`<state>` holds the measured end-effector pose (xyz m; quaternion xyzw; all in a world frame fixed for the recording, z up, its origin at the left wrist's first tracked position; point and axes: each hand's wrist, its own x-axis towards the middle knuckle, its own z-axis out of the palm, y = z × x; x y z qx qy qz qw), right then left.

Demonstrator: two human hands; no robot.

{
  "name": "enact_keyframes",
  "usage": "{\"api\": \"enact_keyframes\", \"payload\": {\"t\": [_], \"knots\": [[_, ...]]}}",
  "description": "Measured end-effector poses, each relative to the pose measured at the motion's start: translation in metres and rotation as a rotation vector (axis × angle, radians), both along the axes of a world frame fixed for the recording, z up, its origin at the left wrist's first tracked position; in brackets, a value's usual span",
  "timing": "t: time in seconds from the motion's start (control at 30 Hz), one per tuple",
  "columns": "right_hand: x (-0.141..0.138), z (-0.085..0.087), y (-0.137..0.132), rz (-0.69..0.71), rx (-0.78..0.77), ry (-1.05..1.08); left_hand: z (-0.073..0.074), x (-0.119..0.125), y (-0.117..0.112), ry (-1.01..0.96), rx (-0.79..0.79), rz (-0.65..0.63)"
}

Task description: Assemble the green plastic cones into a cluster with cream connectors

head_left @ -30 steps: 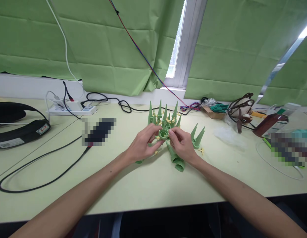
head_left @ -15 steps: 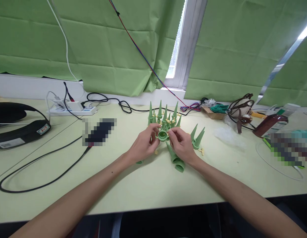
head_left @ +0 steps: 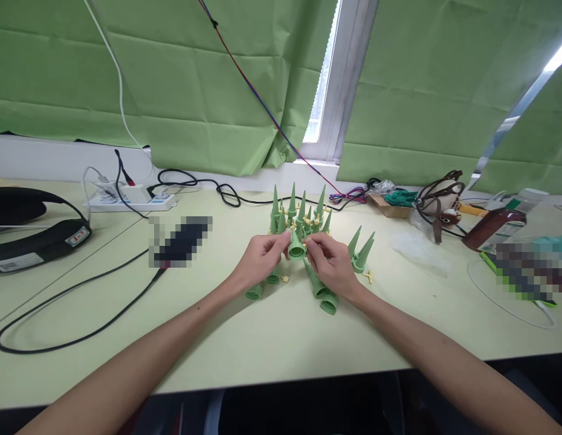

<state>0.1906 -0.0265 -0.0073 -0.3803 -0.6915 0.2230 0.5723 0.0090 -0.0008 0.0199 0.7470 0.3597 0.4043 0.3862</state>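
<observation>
A green plastic cone (head_left: pixel 297 246) with a hollow round base is held off the table, its open end tilted toward me. My left hand (head_left: pixel 263 257) pinches it between thumb and fingers from the left. On the cone's right side, my right hand (head_left: pixel 329 260) has its fingertips closed on a small yellow piece, mostly hidden by the fingers. Behind the hands stand several upright green cones (head_left: pixel 293 202) with yellow bits among them. Other cones lie with open ends toward me: one (head_left: pixel 254 292) near my left hand and one (head_left: pixel 329 303) below my right.
Two upright cones (head_left: pixel 363 254) and a yellow T-shaped piece (head_left: pixel 370 277) are right of my hands. A pixelated dark device (head_left: pixel 181 241) with a cable lies left, before a power strip (head_left: pixel 131 199). A brown bottle (head_left: pixel 494 229) and plastic wrap (head_left: pixel 417 248) are at right.
The held cone has turned so its open base faces lower and its side shows. My left fingers have shifted their grip. My right hand has stayed nearly in place.
</observation>
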Motion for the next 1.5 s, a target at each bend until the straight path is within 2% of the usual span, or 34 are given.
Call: {"api": "enact_keyframes", "payload": {"t": [0.3, 0.47, 0.77, 1.23, 1.33, 1.5], "knots": [[0.0, 0.001, 0.0, 0.012, 0.01, -0.032, 0.001, -0.001, 0.0, 0.019, -0.053, -0.046], [0.001, 0.001, 0.001, 0.015, 0.013, -0.031, 0.002, -0.002, -0.002, 0.033, -0.017, -0.055], [0.001, 0.0, 0.002, -0.007, -0.006, -0.05, -0.002, 0.0, 0.001, 0.029, 0.217, -0.034], [0.001, 0.004, 0.0, -0.018, -0.066, -0.063, -0.015, -0.003, 0.011, 0.056, 0.715, -0.042], [0.001, 0.003, 0.001, -0.027, -0.066, -0.054, -0.015, -0.003, 0.011, 0.073, 0.729, -0.032], [0.001, 0.002, 0.001, -0.046, -0.064, -0.039, -0.012, -0.001, 0.008, 0.124, 0.618, 0.0]]}}
